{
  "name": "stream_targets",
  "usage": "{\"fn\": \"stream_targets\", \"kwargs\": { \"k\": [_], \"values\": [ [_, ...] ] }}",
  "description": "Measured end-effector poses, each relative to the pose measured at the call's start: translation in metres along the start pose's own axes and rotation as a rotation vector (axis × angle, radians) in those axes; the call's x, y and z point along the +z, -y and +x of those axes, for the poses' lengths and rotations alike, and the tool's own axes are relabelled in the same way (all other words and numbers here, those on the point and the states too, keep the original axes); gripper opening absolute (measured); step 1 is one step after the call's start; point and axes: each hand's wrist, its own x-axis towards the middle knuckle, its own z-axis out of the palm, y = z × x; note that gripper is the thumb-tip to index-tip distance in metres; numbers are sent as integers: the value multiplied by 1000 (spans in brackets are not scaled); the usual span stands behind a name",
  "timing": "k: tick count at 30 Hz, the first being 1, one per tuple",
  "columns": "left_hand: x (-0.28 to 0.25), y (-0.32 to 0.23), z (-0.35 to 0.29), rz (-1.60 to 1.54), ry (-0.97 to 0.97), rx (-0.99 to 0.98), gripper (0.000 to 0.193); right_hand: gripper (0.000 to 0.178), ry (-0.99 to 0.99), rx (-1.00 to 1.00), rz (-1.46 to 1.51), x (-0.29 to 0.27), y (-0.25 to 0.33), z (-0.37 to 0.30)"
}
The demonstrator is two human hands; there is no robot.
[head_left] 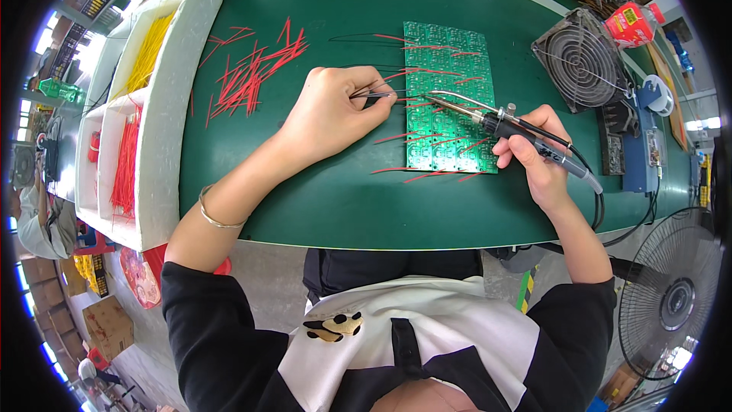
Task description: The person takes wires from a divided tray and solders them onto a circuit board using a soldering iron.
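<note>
A green circuit board panel (450,122) lies on the table in front of me, with several short red wires (435,71) sticking out across it. My left hand (335,107) is closed at the panel's left edge, thumb and fingers pinching thin dark strands that look like black wires (369,94). My right hand (537,156) grips a soldering iron (526,137) with a curved metal tube along its shaft. The iron's tip points left and meets the panel, close to a red wire by my left fingertips.
Loose red wires (252,76) lie scattered left of my hand. Beyond them, a white foam box (171,99) holds yellow wires (152,53) and red wires (126,168). A square fan (579,61), a blue soldering station (644,160) and a solder spool (657,97) stand at the right.
</note>
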Motion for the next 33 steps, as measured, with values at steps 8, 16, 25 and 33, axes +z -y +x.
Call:
{"fn": "stream_targets", "kwargs": {
  "k": [8,16,25,33],
  "values": [
    [0,-1,0,18,-10,9,9,20,-11,-23,31,-2,-2,0],
    [0,-2,0,10,0,-4,9,19,2,-16,21,-1,0,-1],
    [2,0,0,-3,-8,-15,7,18,1,-12,28,-3,-2,1],
    [3,0,0,2,-13,-28,6,20,-6,-4,52,-3,-2,0]
  ]
}}
